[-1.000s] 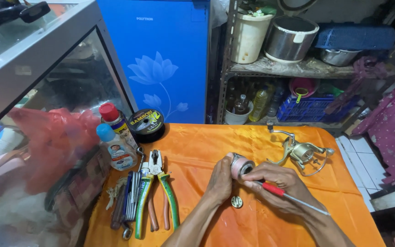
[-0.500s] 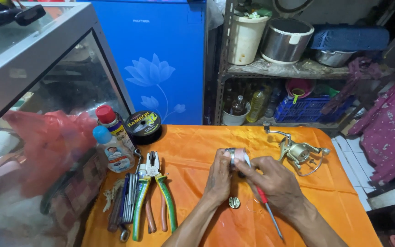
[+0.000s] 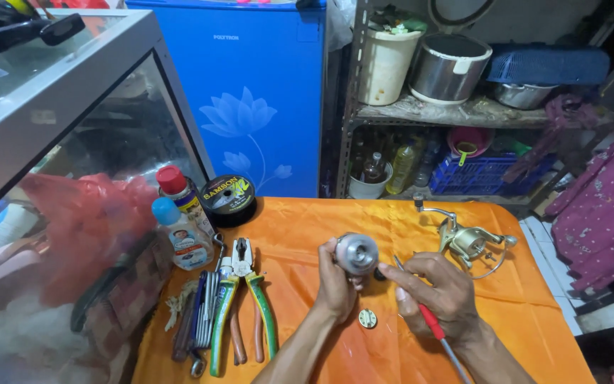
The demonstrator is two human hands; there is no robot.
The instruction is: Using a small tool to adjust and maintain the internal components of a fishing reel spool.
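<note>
My left hand [image 3: 335,281] grips a round silver reel spool [image 3: 356,254] above the orange cloth [image 3: 364,220]. My right hand [image 3: 438,293] holds a thin screwdriver with a red handle [image 3: 431,323], its tip pointing at the spool's side. A small round metal cap [image 3: 367,318] lies on the cloth between my wrists. The body of a fishing reel [image 3: 467,242] with its bail arm rests to the right, past my right hand.
Pliers with green-yellow handles [image 3: 246,299] and several other tools lie in a row at left. Two small bottles [image 3: 179,220] and a spool of line [image 3: 227,199] stand behind them. A glass case [image 3: 58,142] borders the left; a blue fridge [image 3: 250,92] and a cluttered shelf [image 3: 463,110] stand behind.
The spool has turned so its flat silver face points toward me. My right hand shifted right and swung the screwdriver so its tip meets the spool.
</note>
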